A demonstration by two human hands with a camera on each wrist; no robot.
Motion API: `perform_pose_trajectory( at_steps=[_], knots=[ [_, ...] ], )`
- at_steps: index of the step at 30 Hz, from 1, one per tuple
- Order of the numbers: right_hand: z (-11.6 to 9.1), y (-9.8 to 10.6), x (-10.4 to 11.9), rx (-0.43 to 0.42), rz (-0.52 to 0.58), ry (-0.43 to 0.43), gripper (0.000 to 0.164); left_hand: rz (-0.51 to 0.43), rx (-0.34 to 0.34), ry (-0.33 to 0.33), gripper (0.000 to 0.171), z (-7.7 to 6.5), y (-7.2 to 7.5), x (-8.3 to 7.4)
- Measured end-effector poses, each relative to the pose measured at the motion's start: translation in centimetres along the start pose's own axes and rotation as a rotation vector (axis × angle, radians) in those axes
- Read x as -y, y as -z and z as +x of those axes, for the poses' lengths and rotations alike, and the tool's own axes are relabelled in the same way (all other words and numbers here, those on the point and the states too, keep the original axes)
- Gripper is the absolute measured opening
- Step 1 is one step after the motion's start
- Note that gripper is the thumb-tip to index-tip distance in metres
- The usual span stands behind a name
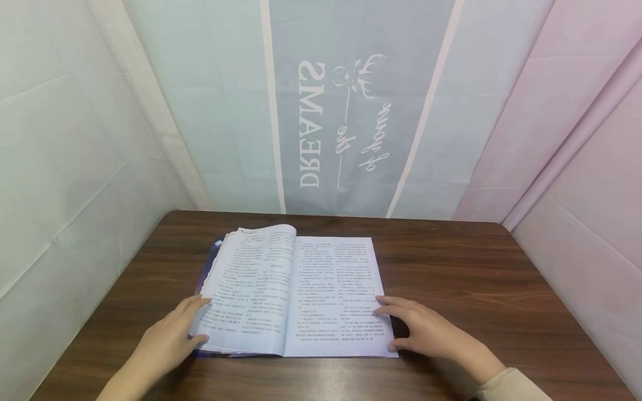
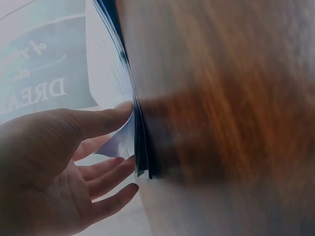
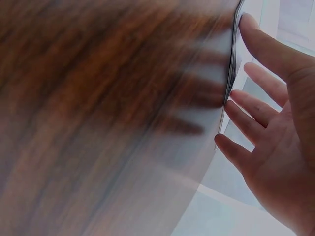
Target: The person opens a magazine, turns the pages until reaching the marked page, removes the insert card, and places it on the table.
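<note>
I have two hands at one book (image 1: 333, 295), which lies spread in the lower middle of the head frame on one brown wooden table (image 1: 451, 278). Two facing pages show, each printed in two columns; the left one bulges over a stack of leaves I cannot count. My left hand (image 1: 170, 334), lower left of the frame, rests with its fingertips and thumb at the book's left edge. My right hand (image 1: 428, 331), lower right of centre, has its tips at the right edge. Both grips are loose and wide, thumb parted from the fingers; in each wrist view I count one thumb and four fingers.

Behind the table hangs one pale cloth backdrop (image 1: 351, 33) with two white stripes, and on it one deer-head drawing (image 1: 356, 77) and the large word DREAMS (image 1: 311, 125), turned sideways.

The print is too small for me to read. Of the dark blue cover (image 1: 205, 267), only a strip along the left and lower left shows; the rest is under the leaves. One beige sleeve (image 1: 516, 384) is cut off at the bottom of the frame, with a dark bit beside it that I cannot make out. In both wrist views the table is blurred and the book shows nearly edge-on, so how firmly my fingertips press is hard to tell.
</note>
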State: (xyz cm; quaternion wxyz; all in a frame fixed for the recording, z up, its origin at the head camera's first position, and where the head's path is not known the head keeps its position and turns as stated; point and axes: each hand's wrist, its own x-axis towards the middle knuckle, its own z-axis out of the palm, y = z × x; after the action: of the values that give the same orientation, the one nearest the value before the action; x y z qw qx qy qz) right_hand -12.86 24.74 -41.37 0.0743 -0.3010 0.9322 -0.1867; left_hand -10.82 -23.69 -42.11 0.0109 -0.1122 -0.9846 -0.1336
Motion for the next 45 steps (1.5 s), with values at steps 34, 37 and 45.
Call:
perform_pose_trajectory(
  at_steps=[34, 37, 45],
  knots=[
    [1.0, 1.1, 0.4, -0.057, 0.025, -0.028, 0.040, -0.087, 0.130, -0.022, 0.057, 0.1, 1.3, 2.0],
    [1.1, 1.2, 0.5, -0.070, 0.034, -0.031, 0.037, -0.086, 0.128, -0.017, 0.056, 0.1, 1.4, 2.0],
    [1.8, 1.5, 0.4, -0.153, 0.065, 0.021, 0.031, -0.096, 0.073, -0.009, 0.054, 0.0, 1.8, 1.3]
  ],
)
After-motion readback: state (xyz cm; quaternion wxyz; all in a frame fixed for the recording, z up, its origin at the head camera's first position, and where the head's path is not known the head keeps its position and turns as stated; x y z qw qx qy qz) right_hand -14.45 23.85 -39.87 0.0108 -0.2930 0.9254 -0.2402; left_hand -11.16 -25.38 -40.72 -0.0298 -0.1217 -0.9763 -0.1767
